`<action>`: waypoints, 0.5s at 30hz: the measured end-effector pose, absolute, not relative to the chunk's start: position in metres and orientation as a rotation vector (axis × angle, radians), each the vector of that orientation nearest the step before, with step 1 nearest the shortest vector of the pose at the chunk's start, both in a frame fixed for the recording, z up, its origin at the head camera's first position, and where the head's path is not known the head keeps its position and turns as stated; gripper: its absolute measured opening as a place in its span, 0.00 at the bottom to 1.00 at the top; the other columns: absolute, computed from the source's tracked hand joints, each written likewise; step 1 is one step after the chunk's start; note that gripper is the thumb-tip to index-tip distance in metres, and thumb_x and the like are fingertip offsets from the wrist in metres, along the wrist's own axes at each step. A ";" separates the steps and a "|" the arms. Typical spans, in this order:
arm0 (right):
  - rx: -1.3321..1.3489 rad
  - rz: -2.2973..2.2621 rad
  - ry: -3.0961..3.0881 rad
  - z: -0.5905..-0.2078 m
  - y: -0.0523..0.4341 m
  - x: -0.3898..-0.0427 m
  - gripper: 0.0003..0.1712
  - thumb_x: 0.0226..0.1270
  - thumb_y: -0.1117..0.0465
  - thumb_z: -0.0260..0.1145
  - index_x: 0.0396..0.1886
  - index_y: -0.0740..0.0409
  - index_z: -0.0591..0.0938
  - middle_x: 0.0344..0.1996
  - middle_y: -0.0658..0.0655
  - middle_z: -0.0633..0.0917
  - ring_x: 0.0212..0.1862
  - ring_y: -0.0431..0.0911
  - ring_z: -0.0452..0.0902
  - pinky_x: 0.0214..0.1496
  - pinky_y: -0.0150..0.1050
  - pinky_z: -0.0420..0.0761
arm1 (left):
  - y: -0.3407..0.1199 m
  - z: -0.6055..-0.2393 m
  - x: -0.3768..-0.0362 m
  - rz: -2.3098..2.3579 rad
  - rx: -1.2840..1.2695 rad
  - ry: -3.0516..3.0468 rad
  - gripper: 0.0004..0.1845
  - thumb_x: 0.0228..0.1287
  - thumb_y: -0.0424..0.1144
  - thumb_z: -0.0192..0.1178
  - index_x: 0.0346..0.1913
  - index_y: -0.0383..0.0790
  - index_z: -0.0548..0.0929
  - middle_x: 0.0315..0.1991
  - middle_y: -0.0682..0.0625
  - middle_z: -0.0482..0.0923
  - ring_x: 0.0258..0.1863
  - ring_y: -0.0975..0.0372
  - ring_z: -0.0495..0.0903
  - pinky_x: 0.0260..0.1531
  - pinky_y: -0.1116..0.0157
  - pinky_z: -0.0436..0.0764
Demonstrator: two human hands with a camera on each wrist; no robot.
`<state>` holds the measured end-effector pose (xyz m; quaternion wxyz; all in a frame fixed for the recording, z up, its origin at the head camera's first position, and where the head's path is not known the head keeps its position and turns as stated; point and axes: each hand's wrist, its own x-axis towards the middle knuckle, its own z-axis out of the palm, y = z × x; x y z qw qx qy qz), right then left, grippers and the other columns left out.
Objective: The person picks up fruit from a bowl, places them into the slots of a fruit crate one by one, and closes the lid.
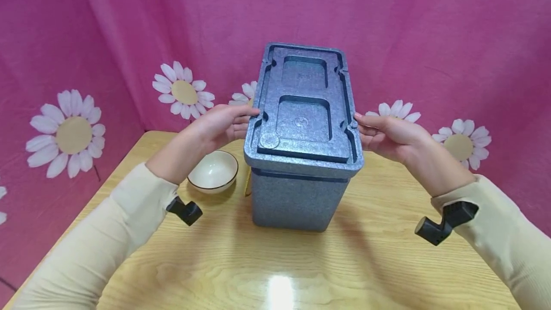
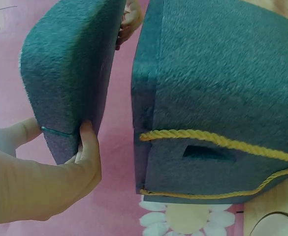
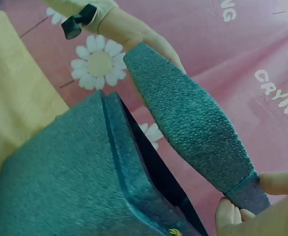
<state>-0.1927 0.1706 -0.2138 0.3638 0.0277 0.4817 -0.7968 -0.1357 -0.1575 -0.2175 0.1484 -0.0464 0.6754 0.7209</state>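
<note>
1. Both arms reach forward from the lower corners of the head view, forearms in cream sleeves, wrists bare.
2. Left hand [image 1: 219,126]: palm turned inward, thumb on top, fingers curled round the edge of the lid [image 1: 303,109].
3. Right hand [image 1: 393,135]: mirrors the left, palm inward, fingers pinching the opposite edge.
4. Each wrist carries a black camera mount underneath.

I saw a grey foam lid [image 1: 303,109], rectangular with recessed panels moulded into its top, held level between the fingers of my left hand [image 1: 219,126] and right hand [image 1: 389,135], which gripped its two side edges. Just below the fingers stood the matching grey foam box [image 1: 297,197], upright, open, a yellow rope [image 2: 222,142] round its side.
</note>
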 end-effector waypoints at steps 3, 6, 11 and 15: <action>0.105 -2.071 1.196 -0.219 0.170 -0.195 0.12 0.72 0.66 0.53 0.37 0.65 0.84 0.38 0.57 0.86 0.42 0.45 0.83 0.47 0.38 0.82 | -0.159 -0.218 -0.137 2.046 -0.113 1.997 0.24 0.70 0.38 0.51 0.66 0.32 0.68 0.55 0.45 0.75 0.40 0.68 0.81 0.63 0.64 0.75; 0.107 -2.085 1.183 -0.217 0.170 -0.198 0.12 0.71 0.67 0.54 0.38 0.65 0.84 0.39 0.58 0.85 0.44 0.45 0.82 0.48 0.37 0.82 | -0.159 -0.214 -0.138 2.053 -0.109 2.032 0.24 0.69 0.37 0.53 0.65 0.30 0.69 0.49 0.48 0.78 0.40 0.68 0.81 0.61 0.66 0.76; 0.022 -2.170 1.128 -0.217 0.171 -0.198 0.13 0.71 0.70 0.52 0.42 0.66 0.83 0.42 0.59 0.86 0.45 0.46 0.83 0.50 0.38 0.83 | -0.157 -0.209 -0.135 2.117 -0.052 2.178 0.27 0.68 0.37 0.56 0.67 0.33 0.67 0.60 0.45 0.75 0.52 0.62 0.79 0.65 0.64 0.73; -0.098 -2.270 1.156 -0.217 0.171 -0.196 0.21 0.70 0.72 0.53 0.61 0.60 0.74 0.45 0.56 0.85 0.47 0.45 0.83 0.49 0.36 0.83 | -0.156 -0.208 -0.133 2.135 0.096 2.331 0.28 0.67 0.37 0.57 0.68 0.36 0.67 0.64 0.40 0.70 0.60 0.57 0.74 0.67 0.61 0.70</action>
